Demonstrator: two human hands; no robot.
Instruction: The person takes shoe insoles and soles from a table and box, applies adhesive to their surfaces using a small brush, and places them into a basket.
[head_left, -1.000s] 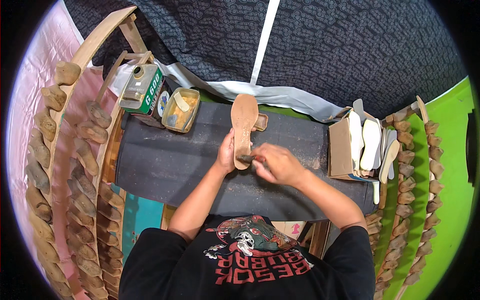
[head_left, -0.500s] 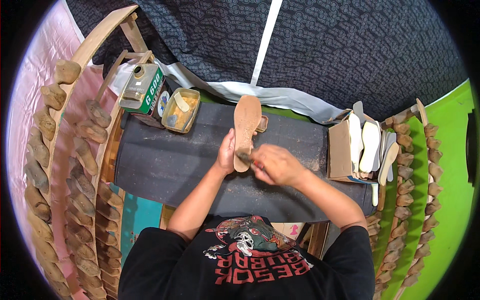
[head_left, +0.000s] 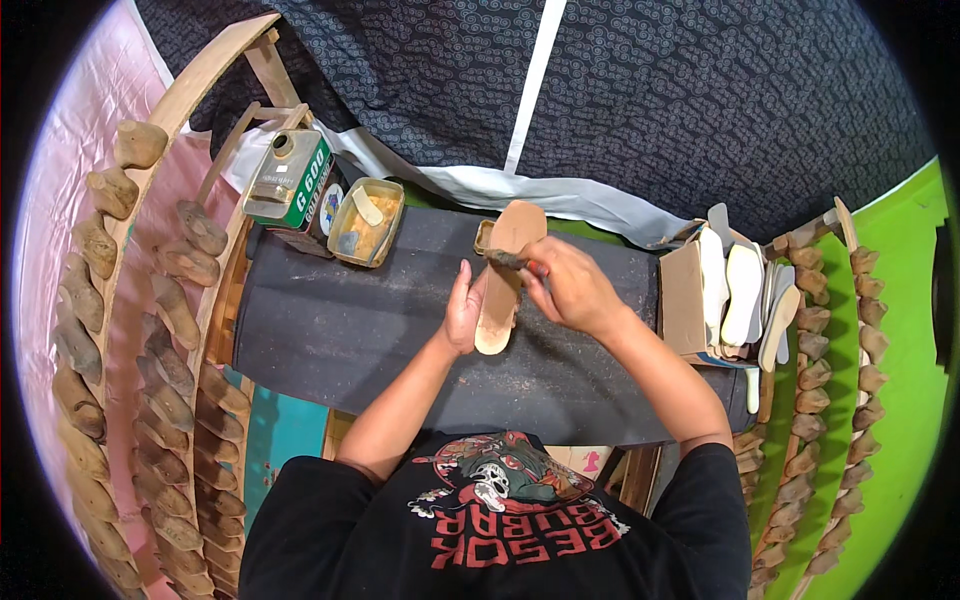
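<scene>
A large dark patterned curtain [head_left: 700, 100] is hanging behind a worktable [head_left: 320, 310] covered in black, and a person in a black T-shirt [head_left: 390, 500] is facing it from the near side. Carved wooden foot forms [head_left: 140, 145] are lining racks on both sides. On the right of the table a cardboard box [head_left: 684, 310] is holding upright insoles [head_left: 741, 290]; on the left a green-and-silver can [head_left: 290, 185] is standing beside a shallow tray [head_left: 364, 232].

At the centre, above the table, the right hand [head_left: 578, 285] is gripping a small red-handled tool, apparently a brush [head_left: 506, 259]. The left hand [head_left: 462, 315] is supporting a tan shoe sole [head_left: 498, 305] from below, fingertips curling around its right edge, thumb pointing away. The sole is slanting, its broad end farthest off, and the tool's dark tip is lying across its middle.

The step in hand appears to be coating or cleaning the sole's face; the next move seemingly calls for a steady left hold and even strokes.
</scene>
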